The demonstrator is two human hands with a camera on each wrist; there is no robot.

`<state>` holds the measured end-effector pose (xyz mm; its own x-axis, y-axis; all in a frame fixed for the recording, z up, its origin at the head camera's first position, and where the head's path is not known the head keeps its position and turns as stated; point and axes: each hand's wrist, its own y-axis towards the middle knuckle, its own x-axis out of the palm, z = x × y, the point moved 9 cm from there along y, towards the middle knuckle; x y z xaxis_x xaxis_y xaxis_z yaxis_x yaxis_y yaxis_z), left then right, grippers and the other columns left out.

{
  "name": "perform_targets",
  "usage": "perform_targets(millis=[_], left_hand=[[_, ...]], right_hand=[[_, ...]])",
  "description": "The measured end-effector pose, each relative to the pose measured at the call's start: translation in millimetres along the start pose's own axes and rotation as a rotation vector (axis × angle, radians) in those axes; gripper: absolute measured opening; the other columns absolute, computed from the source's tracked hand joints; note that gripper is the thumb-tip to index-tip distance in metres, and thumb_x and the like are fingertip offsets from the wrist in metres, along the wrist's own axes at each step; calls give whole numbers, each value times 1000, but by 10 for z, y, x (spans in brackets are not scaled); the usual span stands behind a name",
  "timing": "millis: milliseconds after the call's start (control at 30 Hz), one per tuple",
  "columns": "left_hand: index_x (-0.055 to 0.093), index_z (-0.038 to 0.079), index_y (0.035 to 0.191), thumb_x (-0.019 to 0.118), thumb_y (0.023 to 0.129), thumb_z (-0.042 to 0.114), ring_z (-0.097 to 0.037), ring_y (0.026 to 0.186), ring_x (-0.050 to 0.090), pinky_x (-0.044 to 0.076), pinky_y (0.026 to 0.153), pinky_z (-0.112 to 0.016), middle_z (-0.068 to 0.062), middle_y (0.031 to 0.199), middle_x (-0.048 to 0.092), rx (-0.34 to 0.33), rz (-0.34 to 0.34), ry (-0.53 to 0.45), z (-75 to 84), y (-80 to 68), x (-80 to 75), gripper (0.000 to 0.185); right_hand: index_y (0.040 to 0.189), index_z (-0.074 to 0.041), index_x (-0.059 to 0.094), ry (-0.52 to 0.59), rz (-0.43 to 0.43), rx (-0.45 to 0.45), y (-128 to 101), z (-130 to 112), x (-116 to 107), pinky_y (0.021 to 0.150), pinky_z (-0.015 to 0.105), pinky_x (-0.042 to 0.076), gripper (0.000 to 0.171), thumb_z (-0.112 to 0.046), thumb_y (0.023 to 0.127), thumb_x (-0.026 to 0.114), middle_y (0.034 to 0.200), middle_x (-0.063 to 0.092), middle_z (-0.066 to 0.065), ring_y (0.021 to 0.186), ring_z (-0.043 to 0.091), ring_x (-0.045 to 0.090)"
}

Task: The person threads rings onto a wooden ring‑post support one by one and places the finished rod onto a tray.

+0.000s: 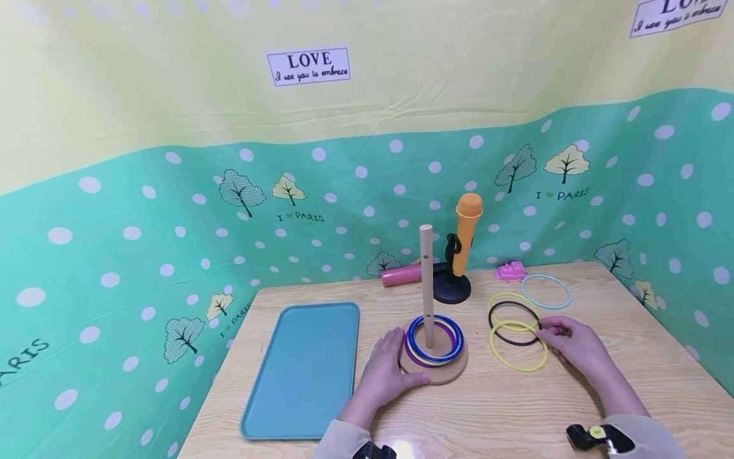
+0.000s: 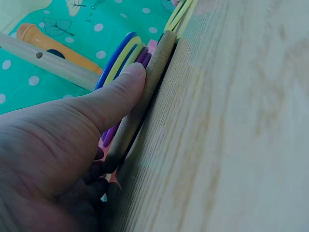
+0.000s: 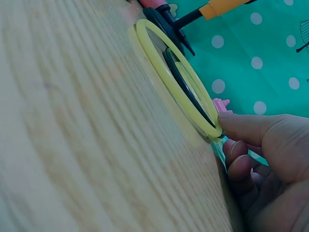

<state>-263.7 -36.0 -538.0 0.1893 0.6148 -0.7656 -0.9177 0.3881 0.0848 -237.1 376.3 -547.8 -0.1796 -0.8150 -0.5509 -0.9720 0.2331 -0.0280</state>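
Observation:
A round wooden base carries an upright wooden peg. Around the peg lie several stacked rings, a blue ring uppermost, with yellow and purple below. My left hand grips the base's left edge, its thumb along the near side. On the table's right, my right hand pinches the edge of a yellow ring between thumb and fingers. This ring overlaps a black ring, which lies across a second yellow ring. The right fingertips are partly hidden behind the thumb.
A blue tray lies left of the base. Behind stand an orange toy microphone on a black stand and a pink cylinder. A light blue ring and a small pink toy lie at back right, near the patterned cloth.

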Motion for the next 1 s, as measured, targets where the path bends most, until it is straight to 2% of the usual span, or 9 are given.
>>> perform_targets(millis=[267, 767, 1000], left_hand=[[36, -2, 169, 97, 83, 53, -41, 161, 36, 25, 135, -55, -24, 172, 41, 5, 2, 4, 16, -4, -5, 119], [37, -3, 169, 97, 82, 54, -41, 161, 36, 25, 135, -56, -24, 172, 41, 7, 5, 2, 44, -19, -27, 120], [37, -4, 168, 98, 82, 52, -41, 161, 37, 25, 135, -56, -24, 171, 42, 16, 11, -1, 44, -19, -20, 120]], right_hand=[[144, 7, 63, -30, -12, -24, 6, -29, 14, 56, 29, 57, 53, -28, 106, 78, 110, 70, 13, 75, 18, 60], [134, 6, 69, -70, -9, -16, -6, -83, 18, 57, 29, 56, 38, -22, 108, 74, 104, 71, 11, 78, 20, 60], [133, 4, 71, -81, -10, -8, -16, -48, 4, 58, 28, 56, 40, -28, 109, 72, 102, 69, 11, 79, 20, 59]])
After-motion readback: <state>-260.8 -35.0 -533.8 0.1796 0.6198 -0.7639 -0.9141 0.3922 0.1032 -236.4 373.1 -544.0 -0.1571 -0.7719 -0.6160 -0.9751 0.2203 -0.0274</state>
